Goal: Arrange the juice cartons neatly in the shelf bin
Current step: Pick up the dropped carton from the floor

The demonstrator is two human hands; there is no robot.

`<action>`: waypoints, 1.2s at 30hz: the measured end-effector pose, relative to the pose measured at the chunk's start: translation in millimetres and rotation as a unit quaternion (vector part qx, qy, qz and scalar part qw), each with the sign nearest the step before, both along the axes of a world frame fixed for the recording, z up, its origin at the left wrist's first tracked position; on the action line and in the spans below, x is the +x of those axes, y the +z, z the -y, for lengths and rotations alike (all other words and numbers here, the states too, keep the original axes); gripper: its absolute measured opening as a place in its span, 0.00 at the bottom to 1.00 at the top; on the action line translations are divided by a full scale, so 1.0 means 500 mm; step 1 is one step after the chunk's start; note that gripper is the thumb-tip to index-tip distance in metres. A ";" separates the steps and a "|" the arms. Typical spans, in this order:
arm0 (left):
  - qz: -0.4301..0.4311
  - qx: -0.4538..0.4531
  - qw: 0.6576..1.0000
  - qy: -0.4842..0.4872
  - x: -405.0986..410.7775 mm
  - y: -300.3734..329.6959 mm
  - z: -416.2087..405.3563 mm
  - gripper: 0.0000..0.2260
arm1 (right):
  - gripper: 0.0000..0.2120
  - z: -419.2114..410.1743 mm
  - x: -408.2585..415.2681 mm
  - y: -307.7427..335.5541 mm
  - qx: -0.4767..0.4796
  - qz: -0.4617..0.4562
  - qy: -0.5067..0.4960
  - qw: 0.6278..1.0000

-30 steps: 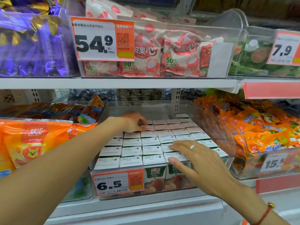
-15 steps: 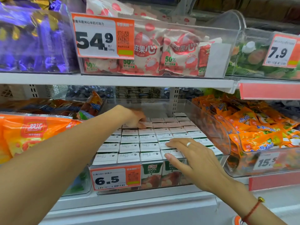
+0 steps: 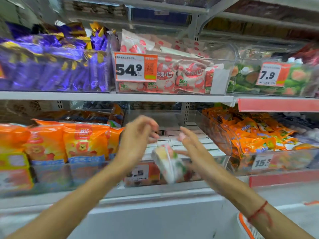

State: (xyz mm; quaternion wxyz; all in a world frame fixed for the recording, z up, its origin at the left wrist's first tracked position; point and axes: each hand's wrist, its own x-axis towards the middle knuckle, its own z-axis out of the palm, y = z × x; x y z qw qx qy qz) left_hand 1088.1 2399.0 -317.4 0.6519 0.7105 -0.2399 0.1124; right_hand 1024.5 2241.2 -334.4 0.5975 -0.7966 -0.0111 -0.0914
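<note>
Nearest the camera, two bare arms are stretched out toward the lower shelf (image 3: pixel 155 195); a red string (image 3: pixel 259 210) is worn on the right wrist. A little farther on, one juice carton (image 3: pixel 170 163) is seen tilted and blurred, between the two hands and in front of the front edge of the shelf bin (image 3: pixel 222 135); whether it is touched by any finger cannot be told, because the picture is smeared there. The left hand (image 3: pixel 136 140) is held up with its fingers (image 3: pixel 151 133) loosely curled; nothing is seen to be held in it. The right hand (image 3: pixel 191 149) is spread with its fingers (image 3: pixel 184 133) mostly straight, just beside the carton; a firm hold on it cannot be made out.

Behind the hands, the rows of cartons (image 3: pixel 203 144) are packed upright in the bin, with flat white tops side by side, from the front wall toward the back; the back rows are too blurred to judge. A price tag (image 3: pixel 138 173) is fixed on the front wall.

Most of the job looks done, since the rows look even; it is judged that the loose carton must be put into the bin, and it could be dropped if not caught.
</note>
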 end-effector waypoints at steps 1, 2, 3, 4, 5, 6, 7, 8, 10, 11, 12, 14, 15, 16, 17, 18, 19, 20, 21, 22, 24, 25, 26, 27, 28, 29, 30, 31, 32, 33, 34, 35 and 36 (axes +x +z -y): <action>0.005 0.055 0.998 0.017 -0.022 -0.032 0.017 0.10 | 0.26 -0.038 -0.001 -0.019 0.000 -0.007 -0.014 1.000; -0.003 0.094 0.995 0.040 -0.045 -0.068 0.033 0.09 | 0.22 -0.080 -0.003 -0.047 -0.038 0.011 -0.056 0.998; -0.006 0.102 0.993 0.064 -0.055 -0.089 0.045 0.08 | 0.17 -0.111 0.007 -0.066 -0.074 0.062 -0.113 0.989; 0.002 0.097 0.992 0.082 -0.061 -0.106 0.053 0.08 | 0.15 -0.130 0.010 -0.082 -0.091 0.106 -0.165 0.976; 0.018 0.102 0.991 0.087 -0.064 -0.114 0.052 0.08 | 0.14 -0.142 0.012 -0.087 -0.084 0.133 -0.197 0.968; 0.040 0.128 0.988 0.079 -0.058 -0.117 0.045 0.08 | 0.13 -0.141 0.018 -0.087 -0.078 0.139 -0.198 0.967; 0.052 0.156 0.984 0.066 -0.048 -0.117 0.034 0.08 | 0.13 -0.129 0.029 -0.088 -0.069 0.138 -0.179 0.972; 0.063 0.178 0.980 0.059 -0.035 -0.117 0.020 0.07 | 0.13 -0.104 0.033 -0.088 -0.069 0.134 -0.146 0.978; 0.094 0.227 0.965 0.088 -0.012 -0.120 -0.006 0.05 | 0.12 -0.045 0.030 -0.088 -0.124 0.124 -0.121 0.977; 0.112 0.248 0.955 0.114 -0.007 -0.122 -0.019 0.04 | 0.13 -0.015 0.025 -0.086 -0.165 0.122 -0.124 0.971; 0.133 0.268 0.944 0.137 -0.001 -0.122 -0.031 0.04 | 0.13 0.012 0.019 -0.084 -0.199 0.121 -0.130 0.964; 0.164 0.297 0.927 0.158 0.006 -0.121 -0.048 0.06 | 0.12 0.055 0.005 -0.081 -0.260 0.130 -0.120 0.949; 0.175 0.314 0.920 0.156 0.006 -0.120 -0.053 0.07 | 0.13 0.067 -0.001 -0.081 -0.286 0.133 -0.108 0.943; 0.187 0.331 0.913 0.149 0.003 -0.118 -0.055 0.07 | 0.13 0.073 -0.006 -0.079 -0.313 0.134 -0.099 0.935; 0.201 0.347 0.905 0.142 -0.002 -0.114 -0.057 0.08 | 0.14 0.075 -0.008 -0.077 -0.348 0.135 -0.097 0.923; 0.219 0.361 0.896 0.137 -0.007 -0.108 -0.059 0.08 | 0.15 0.073 -0.011 -0.073 -0.398 0.139 -0.101 0.901; 0.244 0.377 0.883 0.136 -0.012 -0.101 -0.064 0.08 | 0.15 0.067 -0.015 -0.068 -0.459 0.143 -0.107 0.870; 0.275 0.394 0.866 0.137 -0.018 -0.096 -0.070 0.08 | 0.15 0.057 -0.021 -0.063 -0.517 0.156 -0.107 0.835; 0.314 0.407 0.847 0.137 -0.026 -0.092 -0.078 0.07 | 0.15 0.046 -0.030 -0.057 -0.561 0.180 -0.097 0.802; 0.351 0.417 0.828 0.136 -0.036 -0.091 -0.087 0.06 | 0.13 0.034 -0.040 -0.054 -0.589 0.208 -0.081 0.777; 0.393 0.420 0.807 0.131 -0.062 -0.100 -0.107 0.04 | 0.09 0.008 -0.065 -0.062 -0.594 0.252 -0.050 0.762; 0.398 0.428 0.802 0.127 -0.072 -0.114 -0.116 0.04 | 0.08 -0.003 -0.075 -0.077 -0.587 0.249 -0.033 0.769; 0.383 0.447 0.800 0.116 -0.078 -0.136 -0.125 0.04 | 0.08 -0.013 -0.082 -0.098 -0.578 0.219 -0.010 0.786; 0.350 0.477 0.800 0.100 -0.082 -0.163 -0.133 0.05 | 0.09 -0.019 -0.086 -0.125 -0.568 0.170 0.018 0.805; 0.305 0.511 0.799 0.083 -0.084 -0.195 -0.141 0.06 | 0.10 -0.022 -0.088 -0.160 -0.562 0.114 0.047 0.818; 0.255 0.543 0.797 0.067 -0.083 -0.232 -0.151 0.08 | 0.11 -0.023 -0.089 -0.199 -0.559 0.063 0.075 0.823; 0.205 0.566 0.797 0.056 -0.082 -0.273 -0.162 0.08 | 0.12 -0.025 -0.090 -0.241 -0.557 0.018 0.099 0.824; 0.154 0.580 0.798 0.049 -0.083 -0.317 -0.175 0.09 | 0.12 -0.028 -0.094 -0.285 -0.554 -0.026 0.119 0.824; 0.107 0.587 0.801 0.045 -0.086 -0.362 -0.188 0.09 | 0.12 -0.033 -0.099 -0.332 -0.548 -0.065 0.133 0.823; 0.063 0.592 0.802 0.043 -0.090 -0.408 -0.201 0.09 | 0.13 -0.037 -0.104 -0.381 -0.541 -0.101 0.147 0.822; 0.019 0.594 0.804 0.040 -0.095 -0.456 -0.212 0.09 | 0.13 -0.040 -0.110 -0.431 -0.533 -0.135 0.159 0.820; -0.026 0.594 0.803 0.039 -0.101 -0.503 -0.224 0.09 | 0.13 -0.045 -0.116 -0.479 -0.525 -0.165 0.168 0.818; -0.064 0.596 0.800 0.039 -0.107 -0.549 -0.234 0.10 | 0.13 -0.050 -0.122 -0.525 -0.516 -0.189 0.175 0.817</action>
